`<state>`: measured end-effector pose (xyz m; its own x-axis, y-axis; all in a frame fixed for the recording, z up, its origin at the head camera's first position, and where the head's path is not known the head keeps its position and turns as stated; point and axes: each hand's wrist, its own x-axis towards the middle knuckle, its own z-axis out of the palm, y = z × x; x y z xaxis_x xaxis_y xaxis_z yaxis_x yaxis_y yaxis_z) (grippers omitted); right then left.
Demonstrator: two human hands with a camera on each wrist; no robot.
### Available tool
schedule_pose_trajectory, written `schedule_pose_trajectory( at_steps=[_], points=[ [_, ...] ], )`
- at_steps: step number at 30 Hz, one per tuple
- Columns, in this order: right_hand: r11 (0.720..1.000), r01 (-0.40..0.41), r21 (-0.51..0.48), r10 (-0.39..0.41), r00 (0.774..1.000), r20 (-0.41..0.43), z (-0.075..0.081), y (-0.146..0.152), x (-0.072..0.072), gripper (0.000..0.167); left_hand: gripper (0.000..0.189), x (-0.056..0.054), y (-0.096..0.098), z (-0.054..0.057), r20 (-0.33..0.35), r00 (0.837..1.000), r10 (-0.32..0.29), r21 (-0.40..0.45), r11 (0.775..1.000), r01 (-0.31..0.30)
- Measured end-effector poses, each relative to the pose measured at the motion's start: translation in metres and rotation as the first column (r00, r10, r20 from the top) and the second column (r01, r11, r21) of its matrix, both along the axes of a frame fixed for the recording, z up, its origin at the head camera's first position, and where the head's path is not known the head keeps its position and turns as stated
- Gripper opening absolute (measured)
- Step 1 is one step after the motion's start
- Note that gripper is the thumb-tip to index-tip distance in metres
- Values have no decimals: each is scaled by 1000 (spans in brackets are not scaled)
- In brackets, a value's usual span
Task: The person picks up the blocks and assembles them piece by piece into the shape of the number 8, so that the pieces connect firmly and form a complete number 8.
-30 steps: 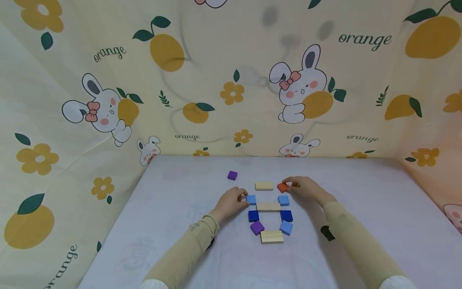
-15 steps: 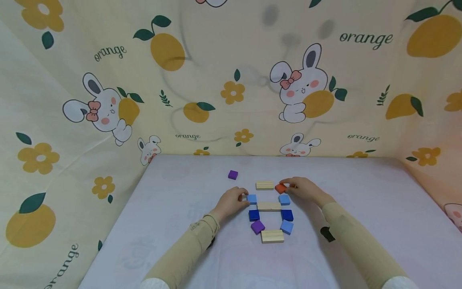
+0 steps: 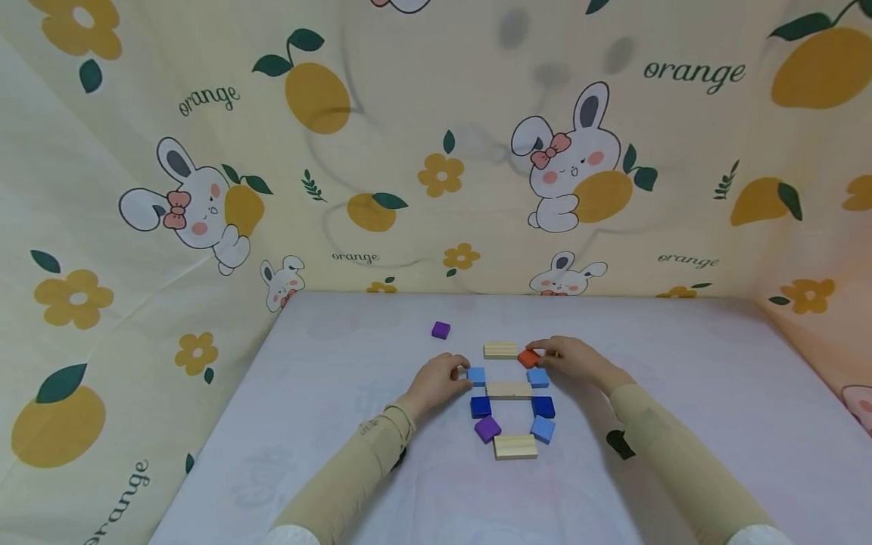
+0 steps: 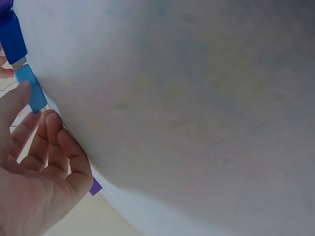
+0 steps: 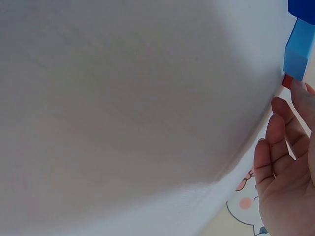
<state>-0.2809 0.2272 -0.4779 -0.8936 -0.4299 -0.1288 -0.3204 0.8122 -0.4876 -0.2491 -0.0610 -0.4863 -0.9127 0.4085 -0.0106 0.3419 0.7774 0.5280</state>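
Observation:
My left hand (image 3: 436, 382) pinches a light blue block (image 3: 476, 376) at the left side of the arrangement; in the left wrist view the thumb lies on that blue block (image 4: 32, 89). At the upper right of the arrangement, my right hand (image 3: 574, 358) pinches an orange-red block (image 3: 528, 358). The orange-red block sits turned at an angle by the right end of the top wooden block (image 3: 500, 350). Just below it lies a second light blue block (image 3: 538, 378). In the right wrist view the thumb partly hides the orange-red block (image 5: 288, 81).
Between the sides lie a middle wooden block (image 3: 509, 390) and a bottom one (image 3: 515, 447). Dark blue blocks (image 3: 481, 406), a purple block (image 3: 487, 429) and another light blue block (image 3: 543, 429) line the sides. A loose purple block (image 3: 440, 330) lies at the back. Patterned cloth (image 3: 381, 166) hangs behind the table.
My right hand has moved the orange-red block a little left, up to the end of the top wooden block, and turned it. The left hand has stayed on the light blue block.

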Motion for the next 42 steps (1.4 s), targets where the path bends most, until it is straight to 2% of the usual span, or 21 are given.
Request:
schedule_pose_trajectory(
  at_steps=[13, 27, 42],
  points=[
    [1000, 0, -5, 0, 1000, -14, -3, 0, 4, 35, 31, 0, 1, 1, 15, 1000, 2, -10, 1000, -2],
    [999, -35, -20, 34, 998, -49, -5, 2, 3, 35, 30, 0, -1, 1, 15, 1000, 3, 7, 1000, -3],
    [999, -44, 11, 44, 997, -71, -6, 2, 2, 34, 35, 1, -1, 0, 39, 999, 19, 8, 1000, -19]
  ],
)
